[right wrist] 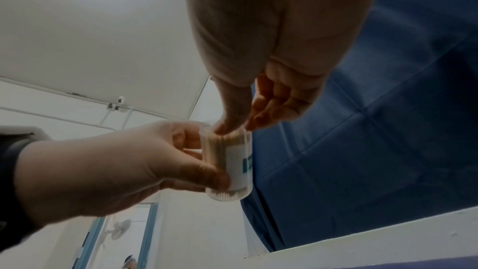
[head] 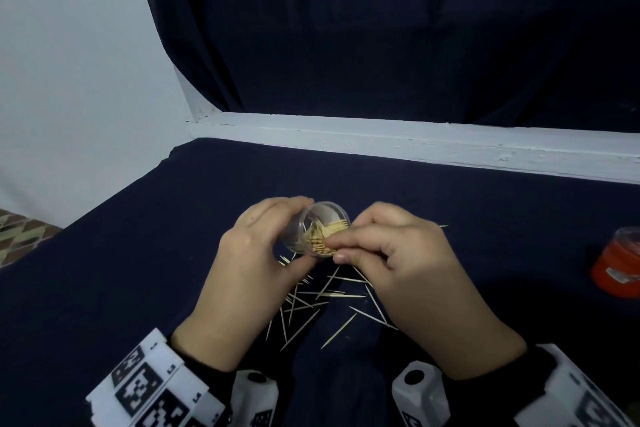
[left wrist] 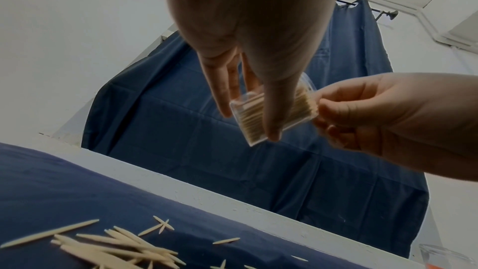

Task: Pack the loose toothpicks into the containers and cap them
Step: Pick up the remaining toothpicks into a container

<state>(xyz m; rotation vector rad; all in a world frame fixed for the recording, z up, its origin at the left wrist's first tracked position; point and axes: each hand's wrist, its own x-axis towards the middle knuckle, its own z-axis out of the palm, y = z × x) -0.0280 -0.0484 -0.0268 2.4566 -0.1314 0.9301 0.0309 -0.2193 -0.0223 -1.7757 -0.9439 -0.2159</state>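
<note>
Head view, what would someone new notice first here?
The two hands meeting over the middle of the dark blue cloth: the left hand grips a clear toothpick container, tilted and nearly full, while the right hand pinches toothpicks at its open mouth. Below them loose toothpicks lie scattered on the cloth, and an orange container sits at the far right edge.

The person is wearing dark, near-black long sleeves (head: 207, 362) that are ending at the wrists, leaving the left hand (head: 249, 253) and the right hand (head: 408, 263) bare. A white, boxy plastic band (head: 152, 388) printed with black-and-white square code markers and small black letters is wrapping each forearm. Under each wrist a white, blocky camera housing (head: 420, 392) with a round black opening on top is sitting, each one also bearing a square marker on its side.
</note>
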